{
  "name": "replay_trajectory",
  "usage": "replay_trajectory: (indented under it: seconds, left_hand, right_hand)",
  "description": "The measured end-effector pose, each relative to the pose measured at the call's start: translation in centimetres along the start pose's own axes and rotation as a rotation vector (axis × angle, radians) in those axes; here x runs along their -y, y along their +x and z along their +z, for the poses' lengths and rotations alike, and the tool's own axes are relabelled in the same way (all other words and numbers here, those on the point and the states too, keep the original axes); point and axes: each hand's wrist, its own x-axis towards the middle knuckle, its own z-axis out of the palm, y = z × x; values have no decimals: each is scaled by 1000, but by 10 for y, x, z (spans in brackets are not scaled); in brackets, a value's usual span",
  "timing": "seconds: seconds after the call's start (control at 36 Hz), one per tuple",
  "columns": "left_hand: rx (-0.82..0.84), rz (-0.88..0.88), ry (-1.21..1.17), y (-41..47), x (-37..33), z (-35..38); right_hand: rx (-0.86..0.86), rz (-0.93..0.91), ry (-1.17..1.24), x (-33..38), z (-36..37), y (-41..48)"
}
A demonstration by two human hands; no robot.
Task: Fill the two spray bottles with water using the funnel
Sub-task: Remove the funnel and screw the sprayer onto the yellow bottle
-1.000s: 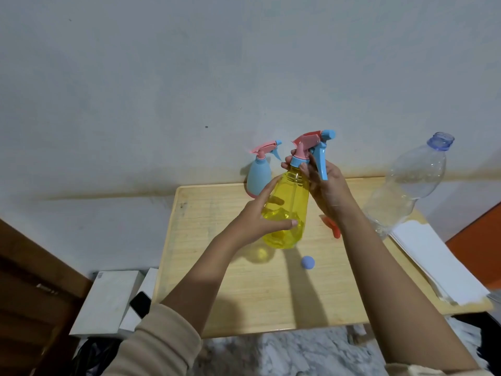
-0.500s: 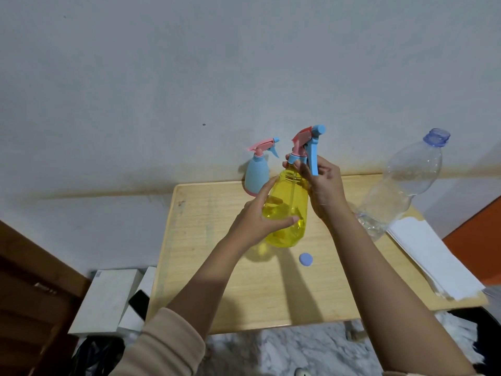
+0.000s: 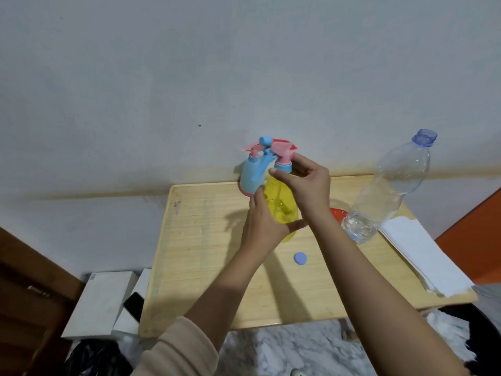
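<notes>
Over on the far left of the wooden table (image 3: 189, 267) stands the blue spray bottle (image 3: 250, 179), pink head on, tight against the wall, untouched. Just beside it the left hand (image 3: 264, 223) is clamped around the belly of the yellow spray bottle (image 3: 280, 204), holding it upright, while the right hand (image 3: 309, 185) pinches the blue collar under its pink trigger head (image 3: 282, 153), thumb and fingers closed on it; this looks like the head being screwed on or off, though which way cannot be told. Nearer, the loose blue cap (image 3: 300, 258) lies alone on the wood. To the right, an orange piece that is probably the funnel (image 3: 337, 213) peeks out behind the right wrist, touching or just beside the clear water bottle (image 3: 393, 191), which stands open with only a little water at the bottom. Risks from here: the right elbow swings close to that light, uncapped bottle, so 1 careless turn could topple it onto the white paper (image 3: 423, 256); a crooked twist could cross-thread the collar.
</notes>
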Motion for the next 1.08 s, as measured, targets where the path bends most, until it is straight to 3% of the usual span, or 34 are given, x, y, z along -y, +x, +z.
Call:
replay_trajectory:
  seconds: [0.08,0.19,0.42,0.56,0.69,0.81,0.92,1.08]
  left_hand:
    - [28,-42,-105,4,6,5]
    - [232,-59,-198,8,18,-5]
    - [179,-72,-189,6,23,6]
    - [128,-89,-175,-2,30,11]
    - [114,-128,-221,-10,33,8]
    - [253,-89,-256,-19,42,-2]
    - [336,-48,-313,-34,38,-5]
    - [326,-79,-338,-59,38,3]
  right_hand:
    - [89,-12,-103,2,0,0]
    - [304,95,-78,5,-15,6]
    - [43,77,-227,-11,0,-4]
    - [-16,43,-319,-17,7,-15]
    - [-37,101,-231,-17,7,-21]
    - [146,137,-77,-10,3,-20]
    - [423,184,-109,-5,-4,-23]
    - [507,133,-141,-3,-15,-36]
